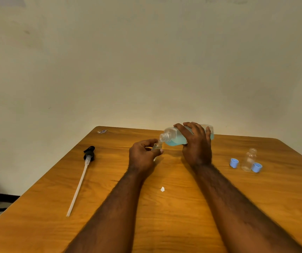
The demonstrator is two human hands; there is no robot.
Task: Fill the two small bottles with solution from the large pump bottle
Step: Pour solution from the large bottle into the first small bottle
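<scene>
1. Blue liquid lies pooled along the lower side of the large bottle [174,139], which is tipped nearly flat above the wooden surface [183,216]. Its long axis runs left to right, with the open threaded neck pointing left and slightly down and the base to the right.
2. The person's right hand [196,143] grips that bottle from above, the fingers curled over its body.
3. The left hand [143,155] pinches a small bottle [157,146] between thumb and curled fingers. It is held roughly upright with its mouth right at the large neck. From where I stand I cannot tell whether anything is running in, or how much it holds.
4. A second small bottle [249,159] stands upright well off to the right. It is clear and uncapped, and it looks empty.
5. One blue cap [234,163] sits just left of it, and a second blue cap [256,167] sits against its base on the right.
6. A black pump head [89,154] lies flat at the left, its long white dip tube [77,189] pointing toward the near-left edge.
7. A small sticker [102,132] sits at the far corner, its print too small to read.
8. A white scrap [162,189] lies between the forearms.
</scene>
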